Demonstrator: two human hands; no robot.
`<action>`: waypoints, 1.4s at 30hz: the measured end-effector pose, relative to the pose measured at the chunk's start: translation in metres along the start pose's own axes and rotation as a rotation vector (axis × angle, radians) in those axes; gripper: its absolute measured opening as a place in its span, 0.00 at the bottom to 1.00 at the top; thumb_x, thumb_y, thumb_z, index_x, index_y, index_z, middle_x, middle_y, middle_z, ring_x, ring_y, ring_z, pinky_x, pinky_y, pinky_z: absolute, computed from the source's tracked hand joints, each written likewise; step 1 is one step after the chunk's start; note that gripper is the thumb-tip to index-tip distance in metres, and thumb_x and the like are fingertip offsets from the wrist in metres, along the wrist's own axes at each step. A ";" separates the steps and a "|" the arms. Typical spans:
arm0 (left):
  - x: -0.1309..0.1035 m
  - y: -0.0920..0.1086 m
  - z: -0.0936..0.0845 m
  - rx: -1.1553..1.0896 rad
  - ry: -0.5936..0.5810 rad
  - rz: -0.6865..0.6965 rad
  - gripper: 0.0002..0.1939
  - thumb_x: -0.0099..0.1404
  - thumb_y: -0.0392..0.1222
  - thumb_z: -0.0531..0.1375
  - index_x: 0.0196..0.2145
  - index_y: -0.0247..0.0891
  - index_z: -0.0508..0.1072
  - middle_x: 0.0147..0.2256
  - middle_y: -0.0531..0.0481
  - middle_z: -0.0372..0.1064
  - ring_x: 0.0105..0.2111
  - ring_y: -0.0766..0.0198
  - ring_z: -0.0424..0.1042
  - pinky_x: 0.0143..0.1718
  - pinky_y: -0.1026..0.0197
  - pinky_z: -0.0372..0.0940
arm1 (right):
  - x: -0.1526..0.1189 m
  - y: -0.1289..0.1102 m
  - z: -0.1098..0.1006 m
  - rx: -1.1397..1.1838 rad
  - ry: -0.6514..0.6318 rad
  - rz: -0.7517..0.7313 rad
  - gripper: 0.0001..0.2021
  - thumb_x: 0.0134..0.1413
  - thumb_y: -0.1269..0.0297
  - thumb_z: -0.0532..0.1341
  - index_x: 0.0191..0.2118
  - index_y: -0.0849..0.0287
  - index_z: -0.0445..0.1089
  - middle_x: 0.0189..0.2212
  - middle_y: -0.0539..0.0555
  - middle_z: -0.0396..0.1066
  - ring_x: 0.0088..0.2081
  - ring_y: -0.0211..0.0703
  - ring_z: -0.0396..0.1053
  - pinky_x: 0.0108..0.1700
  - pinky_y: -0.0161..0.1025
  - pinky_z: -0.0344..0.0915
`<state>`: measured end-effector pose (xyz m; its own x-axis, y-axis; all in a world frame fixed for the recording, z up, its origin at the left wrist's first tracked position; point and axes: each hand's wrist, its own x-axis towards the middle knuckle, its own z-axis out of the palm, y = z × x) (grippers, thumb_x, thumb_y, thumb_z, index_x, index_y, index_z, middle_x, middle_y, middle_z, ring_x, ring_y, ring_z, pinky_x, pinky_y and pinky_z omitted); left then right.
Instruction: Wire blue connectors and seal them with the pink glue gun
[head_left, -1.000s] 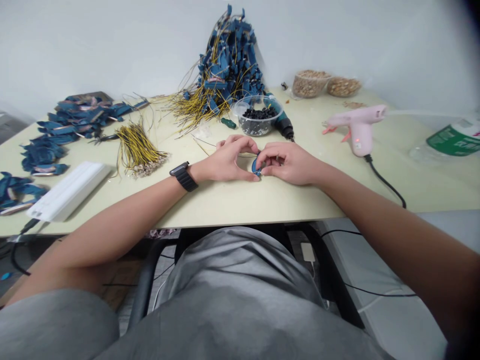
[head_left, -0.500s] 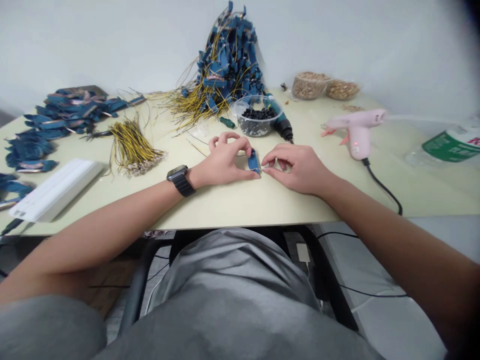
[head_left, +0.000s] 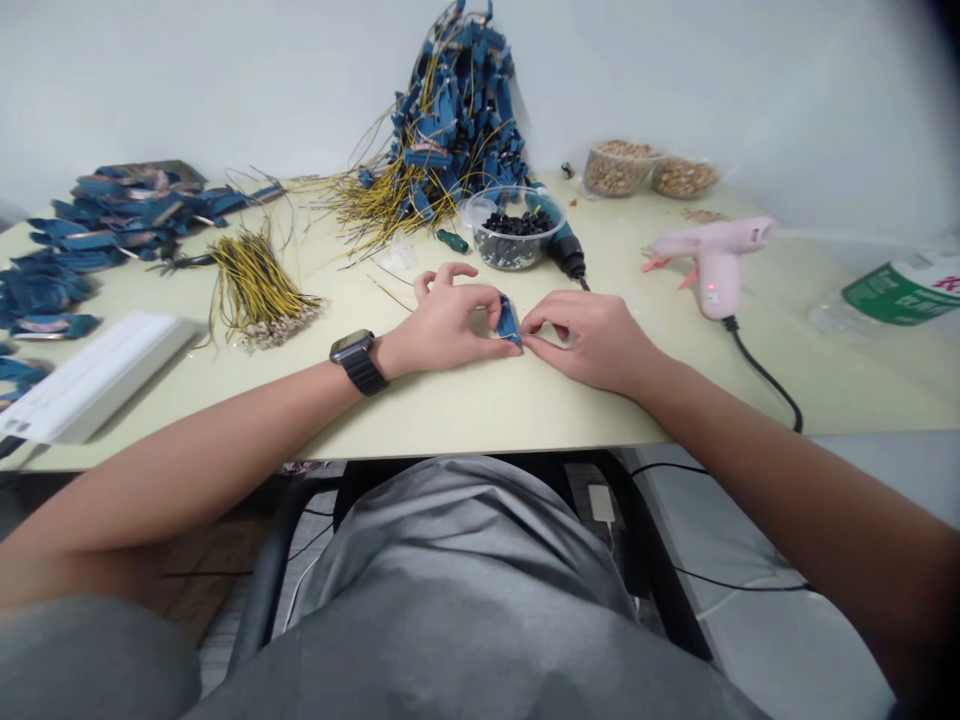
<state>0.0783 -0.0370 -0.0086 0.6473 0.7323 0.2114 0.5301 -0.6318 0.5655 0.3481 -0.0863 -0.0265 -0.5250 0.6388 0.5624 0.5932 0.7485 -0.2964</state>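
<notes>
A small blue plastic part (head_left: 508, 318) stands out from the pale table between my hands. My left hand (head_left: 452, 322), with a dark watch on the wrist, grips it between thumb and forefinger. At the part's right end is my right hand (head_left: 583, 335), its thumb and forefinger pinched together; whatever lies between those fingertips is too small to make out. A thin wire runs out to the left behind my left hand. Left of that hand lies a bundle of yellow and black wires (head_left: 262, 280).
Behind my hands are a tub of black pieces (head_left: 514, 240), a screwdriver (head_left: 452, 240), a power drill (head_left: 566, 245) and a tall blue heap (head_left: 457, 110). A pink glue gun (head_left: 716, 255) and bottle (head_left: 900, 290) are right; a white power strip (head_left: 101, 375) is left.
My right thumb and forefinger have closed together and moved slightly left, nearer the blue part. The blue part is tilted a little differently. The view has shifted slightly.
</notes>
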 end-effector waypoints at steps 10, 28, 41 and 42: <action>0.000 -0.002 0.001 -0.036 0.004 0.013 0.29 0.61 0.66 0.81 0.34 0.43 0.75 0.59 0.48 0.89 0.82 0.26 0.54 0.78 0.25 0.42 | -0.002 -0.002 0.000 -0.125 -0.025 -0.049 0.11 0.78 0.65 0.64 0.44 0.53 0.85 0.44 0.59 0.90 0.46 0.58 0.85 0.50 0.52 0.75; 0.000 -0.002 0.003 -0.065 -0.029 0.014 0.25 0.62 0.66 0.78 0.36 0.43 0.78 0.67 0.49 0.86 0.82 0.24 0.53 0.78 0.23 0.42 | -0.006 0.002 -0.001 -0.313 -0.082 -0.185 0.16 0.85 0.66 0.59 0.47 0.55 0.86 0.44 0.63 0.87 0.47 0.59 0.84 0.51 0.54 0.77; 0.007 -0.010 0.001 -0.185 -0.057 -0.002 0.12 0.67 0.57 0.72 0.39 0.48 0.87 0.58 0.49 0.88 0.78 0.31 0.68 0.84 0.24 0.53 | -0.006 0.003 -0.001 -0.350 -0.070 -0.245 0.17 0.86 0.68 0.58 0.50 0.57 0.86 0.46 0.65 0.88 0.47 0.59 0.85 0.52 0.54 0.79; 0.007 -0.010 0.001 -0.183 -0.059 -0.005 0.12 0.67 0.57 0.72 0.38 0.48 0.88 0.60 0.49 0.88 0.78 0.31 0.68 0.84 0.24 0.53 | -0.006 0.004 -0.001 -0.356 -0.059 -0.263 0.16 0.86 0.68 0.58 0.49 0.58 0.86 0.46 0.64 0.88 0.47 0.59 0.85 0.51 0.53 0.80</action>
<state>0.0784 -0.0256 -0.0133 0.6790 0.7155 0.1644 0.4283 -0.5680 0.7028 0.3540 -0.0877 -0.0308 -0.7138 0.4521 0.5348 0.6028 0.7854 0.1406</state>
